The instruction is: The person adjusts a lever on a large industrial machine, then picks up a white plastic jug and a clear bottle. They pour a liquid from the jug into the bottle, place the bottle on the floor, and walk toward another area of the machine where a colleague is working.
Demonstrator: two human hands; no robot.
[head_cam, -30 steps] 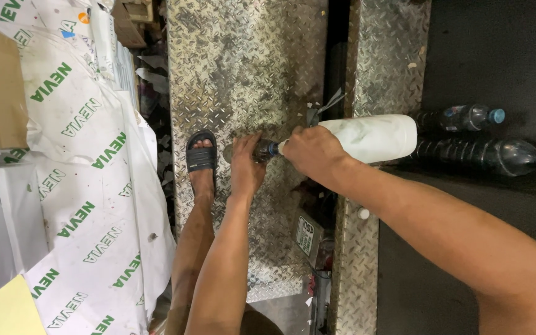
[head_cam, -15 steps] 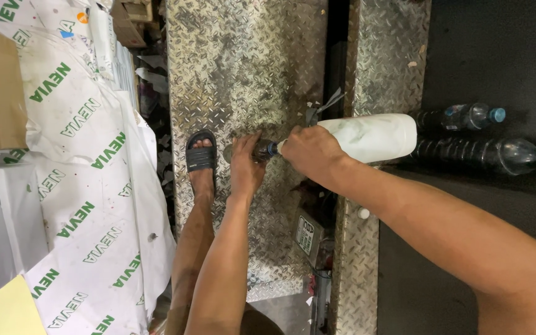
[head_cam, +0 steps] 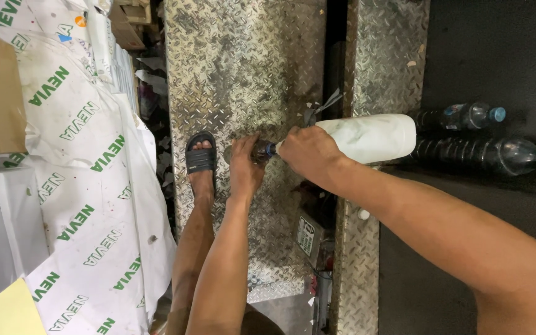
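My right hand [head_cam: 308,155] grips the neck end of a white plastic jug [head_cam: 370,136] that lies tipped sideways over the diamond-plate metal floor [head_cam: 243,68]. My left hand [head_cam: 243,166] is closed around a small clear bottle [head_cam: 260,149] with a blue ring at its mouth. The bottle's mouth meets the jug's mouth between my two hands. Most of the small bottle is hidden under my fingers.
My foot in a black sandal [head_cam: 200,160] stands just left of my hands. Two clear plastic bottles with blue caps [head_cam: 466,115] [head_cam: 497,155] lie on a black surface at right. White printed sheets [head_cam: 82,161] and a cardboard box [head_cam: 4,93] fill the left. A small grey device [head_cam: 306,234] sits below.
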